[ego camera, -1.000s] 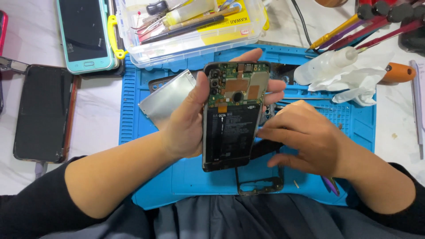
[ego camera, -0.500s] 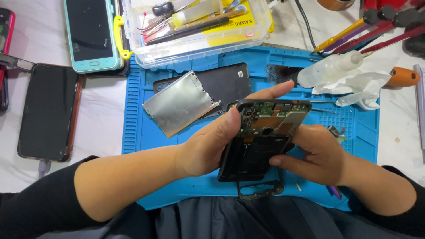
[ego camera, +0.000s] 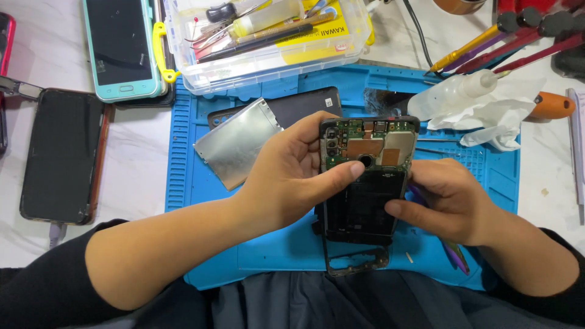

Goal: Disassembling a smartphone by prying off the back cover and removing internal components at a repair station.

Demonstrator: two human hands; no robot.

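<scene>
While the left hand (ego camera: 292, 176) clamped the opened phone (ego camera: 365, 176) by its edge, thumb pressed across the exposed circuit board, the right hand (ego camera: 448, 201) closed around its other side, steadying it upright above the blue mat (ego camera: 183, 152), beside a loose metal plate (ego camera: 237, 143).

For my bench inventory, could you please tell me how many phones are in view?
3, perhaps more at the left edge: opened black phone in both hands, teal-cased phone top left, dark brown-cased phone at left.
</scene>
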